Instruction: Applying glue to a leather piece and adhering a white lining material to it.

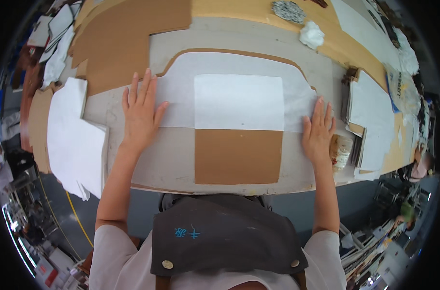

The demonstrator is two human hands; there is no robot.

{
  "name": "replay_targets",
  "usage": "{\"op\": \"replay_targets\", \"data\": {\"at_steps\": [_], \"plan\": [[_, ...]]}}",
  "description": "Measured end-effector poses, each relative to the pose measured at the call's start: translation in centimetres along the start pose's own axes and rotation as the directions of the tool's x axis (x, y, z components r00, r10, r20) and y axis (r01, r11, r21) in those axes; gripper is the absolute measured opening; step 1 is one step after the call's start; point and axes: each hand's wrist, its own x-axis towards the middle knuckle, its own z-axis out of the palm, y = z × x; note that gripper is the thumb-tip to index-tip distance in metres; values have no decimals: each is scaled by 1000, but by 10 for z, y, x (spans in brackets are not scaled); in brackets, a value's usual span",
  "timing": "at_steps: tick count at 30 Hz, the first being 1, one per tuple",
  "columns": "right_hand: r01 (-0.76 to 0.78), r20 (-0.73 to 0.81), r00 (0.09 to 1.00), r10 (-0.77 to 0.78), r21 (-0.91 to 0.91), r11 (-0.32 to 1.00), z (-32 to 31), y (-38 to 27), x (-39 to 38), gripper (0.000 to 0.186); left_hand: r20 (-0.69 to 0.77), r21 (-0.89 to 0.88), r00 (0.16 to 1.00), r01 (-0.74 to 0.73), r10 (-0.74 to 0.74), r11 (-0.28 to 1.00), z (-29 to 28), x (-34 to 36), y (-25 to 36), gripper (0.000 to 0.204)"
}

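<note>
In front of me on the grey work table lies a shaped brown cardboard piece with a thin white sheet (239, 63) over it; a brown edge shows along its curved far side. A brighter white panel (238, 102) covers the middle, and a brown cardboard rectangle (238, 157) extends from it toward me. At the sheet's left end my left hand (141, 115) rests flat, fingers stretched out, holding nothing. My right hand (319, 133) lies likewise at the right end, its fingers extended and slightly spread.
Large brown cardboard pieces (118, 43) lie at the far left. Stacked white cut sheets (75, 140) stand at the left edge, another stack (372, 113) at the right. A clear-wrapped brown bundle (341, 151) sits beside my right hand. A crumpled white wad (312, 35) and grey cloth (288, 11) lie farther back.
</note>
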Motion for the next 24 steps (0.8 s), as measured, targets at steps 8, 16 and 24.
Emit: {"op": "replay_targets", "data": {"at_steps": [8, 16, 24], "plan": [[29, -11, 1000, -28, 93, 995, -13, -3, 4, 51, -113, -327, 979, -199, 171, 924, 1, 51, 32, 33], [184, -234, 966, -109, 327, 927, -29, -19, 35, 39, 16, -442, 992, -107, 128, 891, 15, 74, 43, 25], [351, -227, 935, -271, 511, 784, -19, -59, 72, 36, 196, -467, 978, 31, 69, 884, 12, 86, 46, 12]]}}
